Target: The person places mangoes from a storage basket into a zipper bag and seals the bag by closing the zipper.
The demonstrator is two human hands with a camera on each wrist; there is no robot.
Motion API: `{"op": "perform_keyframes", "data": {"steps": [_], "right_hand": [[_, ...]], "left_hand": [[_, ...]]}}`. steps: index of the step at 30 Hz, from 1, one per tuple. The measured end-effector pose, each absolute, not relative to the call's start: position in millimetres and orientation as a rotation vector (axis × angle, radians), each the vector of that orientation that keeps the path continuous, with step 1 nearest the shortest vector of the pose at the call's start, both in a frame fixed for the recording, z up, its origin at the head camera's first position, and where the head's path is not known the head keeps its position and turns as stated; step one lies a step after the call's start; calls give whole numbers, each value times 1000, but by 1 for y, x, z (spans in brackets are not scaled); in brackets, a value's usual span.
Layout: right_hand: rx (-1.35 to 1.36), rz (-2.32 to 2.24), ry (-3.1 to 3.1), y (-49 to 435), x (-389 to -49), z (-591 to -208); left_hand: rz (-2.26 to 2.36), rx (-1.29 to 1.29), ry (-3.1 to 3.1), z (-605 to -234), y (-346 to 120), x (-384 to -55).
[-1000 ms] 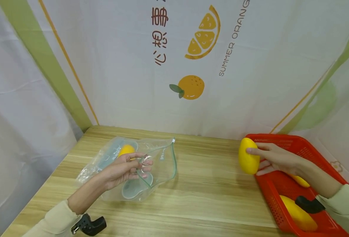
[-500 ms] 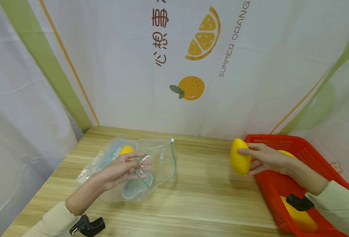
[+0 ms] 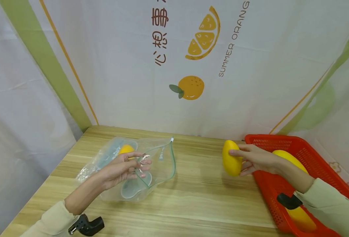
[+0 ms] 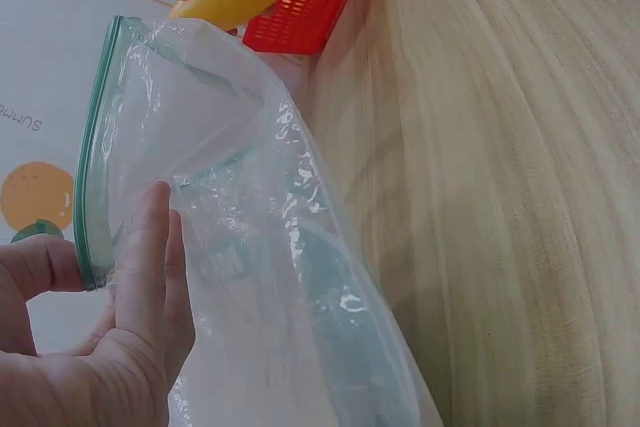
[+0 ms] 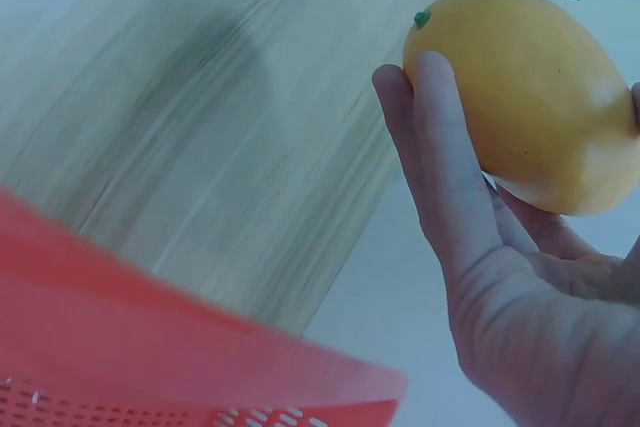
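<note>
A clear zip-lock bag with a green seal lies on the left of the table, its mouth facing right. My left hand pinches the near part of its mouth, thumb on one side of the seal and fingers on the other. Inside the bag show a yellow fruit, partly behind the hand, and a pale blue-grey rounded shape. My right hand grips a yellow mango between thumb and fingers, raised beside the basket; its small green stem spot shows in the right wrist view.
The red plastic basket with perforated walls stands at the right. Yellow mangoes lie in it, partly hidden by the right forearm. White printed cloth hangs behind the wooden table.
My right hand has moved left with the mango, from the basket's edge out over the table. The left hand and the bag have stayed nearly still.
</note>
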State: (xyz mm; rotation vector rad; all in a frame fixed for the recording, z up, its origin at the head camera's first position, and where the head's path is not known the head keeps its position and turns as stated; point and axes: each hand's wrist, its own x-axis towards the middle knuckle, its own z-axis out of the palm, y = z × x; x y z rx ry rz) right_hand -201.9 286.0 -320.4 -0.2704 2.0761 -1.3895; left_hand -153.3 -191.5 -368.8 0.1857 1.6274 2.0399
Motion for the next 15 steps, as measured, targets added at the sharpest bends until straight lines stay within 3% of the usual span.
{"op": "perform_keyframes", "data": {"steps": [15], "right_hand": [[-298,-1416,2029,263,-208,-328]], "left_hand": [[2077,219,1602,-359,-196,-156]]}}
